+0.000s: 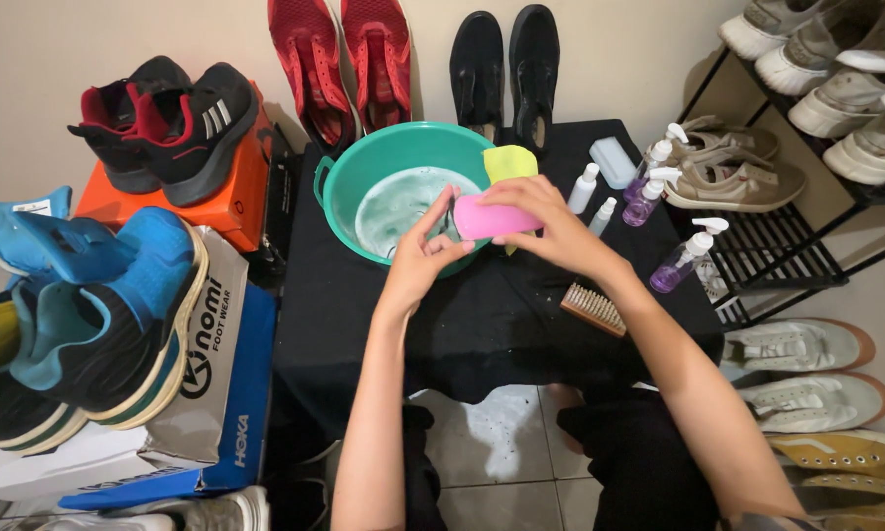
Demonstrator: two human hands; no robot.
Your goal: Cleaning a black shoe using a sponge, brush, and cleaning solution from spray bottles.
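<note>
I look down on two bare arms reaching forward over a small table draped in black cloth (482, 315). My right hand (551, 226) curls over a pink sponge (492, 218), its fingers (511, 192) pressed together along the top edge and the thumb underneath, so the sponge is pinched between them. My left hand (425, 251) meets it from the other side: its fingertips (442, 202) touch the sponge's left end, held close together and slightly bent. The sponge hangs just above the near rim of a green plastic basin (364, 157), which holds cloudy, soapy water (403, 202). Just beyond my right fingers a yellow sponge (509, 160) leans on the basin's rim. Below my right wrist lies a wooden scrubbing brush (593, 310), bristles up. To the right of my right fingers stand small spray bottles (649, 192), some holding purple liquid. Beyond the basin, red shoes (344, 59) and black shoes (506, 64) lean against the wall. To the left of my left fingers, blue trainers (98, 295) rest on stacked shoe boxes (216, 334).
</note>
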